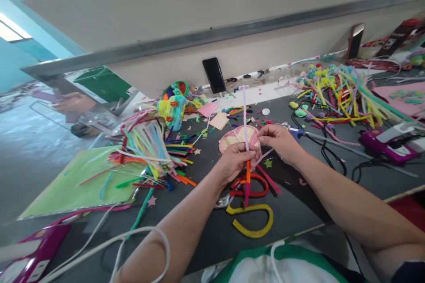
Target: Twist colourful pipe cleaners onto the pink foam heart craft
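My left hand (237,159) is closed around a bundle of pipe cleaners (245,119) held upright: a pale lilac stem rises above the fist, while orange and pink ends hang below it. My right hand (278,138) pinches a thin pale strand just right of the bundle, fingers pressed together. Behind both hands a pink fan-shaped paper piece (232,138) lies on the dark table (299,203). Below the hands sit a red ring-handled tool (250,185) and a yellow curved shape (254,221).
A heap of coloured sticks and pipe cleaners (149,146) lies left on a green sheet (76,185). More pipe cleaners (341,93) pile up at the right. A phone (214,75) leans on the back wall. Purple glue guns (387,148) (29,252) and cables flank me.
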### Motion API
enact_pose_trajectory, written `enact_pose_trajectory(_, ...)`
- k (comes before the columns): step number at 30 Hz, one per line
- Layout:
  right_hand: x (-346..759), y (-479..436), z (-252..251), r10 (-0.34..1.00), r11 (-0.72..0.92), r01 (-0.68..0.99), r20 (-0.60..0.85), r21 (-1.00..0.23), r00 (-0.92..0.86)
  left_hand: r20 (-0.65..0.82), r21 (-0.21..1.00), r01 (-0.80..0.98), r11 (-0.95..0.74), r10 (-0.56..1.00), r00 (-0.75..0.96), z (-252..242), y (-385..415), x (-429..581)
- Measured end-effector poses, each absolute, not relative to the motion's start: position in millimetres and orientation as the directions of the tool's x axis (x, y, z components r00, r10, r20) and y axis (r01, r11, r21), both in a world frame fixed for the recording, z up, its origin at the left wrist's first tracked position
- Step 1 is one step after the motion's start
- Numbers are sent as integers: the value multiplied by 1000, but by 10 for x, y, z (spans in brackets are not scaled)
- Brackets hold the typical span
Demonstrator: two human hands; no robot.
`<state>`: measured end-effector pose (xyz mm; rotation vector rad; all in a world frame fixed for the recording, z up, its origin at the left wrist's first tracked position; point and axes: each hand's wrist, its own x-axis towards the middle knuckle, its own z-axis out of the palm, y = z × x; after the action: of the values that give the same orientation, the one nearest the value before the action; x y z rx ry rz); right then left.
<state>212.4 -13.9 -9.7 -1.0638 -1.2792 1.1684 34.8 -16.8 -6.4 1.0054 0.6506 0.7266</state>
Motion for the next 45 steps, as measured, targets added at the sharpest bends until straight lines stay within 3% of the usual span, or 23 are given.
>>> enact_pose_trajectory(14,2081,-153,-112,993,110,-2,109,-994,48,-160,913,-202,353,769,619,-66,-174,339)
enact_pose_trajectory(19,2103,-149,-86,997,77,-101,74,-992,32,-100,926,-270,262,862,496,-53,-130,314)
enact_pose_trajectory(26,1926,-309,-68,959,-31,-78,-7,-996,-283,20,939,-328,100,939,343,-86,-61,291)
enact_pose_trajectory(32,1824,-352,-91,969,-97,-149,-59,-984,-239,31,936,-323,138,884,466,-106,-54,271)
enact_pose_trajectory(38,1823,-346,-108,970,-66,-226,-10,-972,-242,37,927,-353,129,903,427,-76,-35,257)
enact_pose_trajectory(45,1737,-392,-82,969,-123,-277,-55,-953,-240,8,946,-285,153,869,494,-92,-155,357)
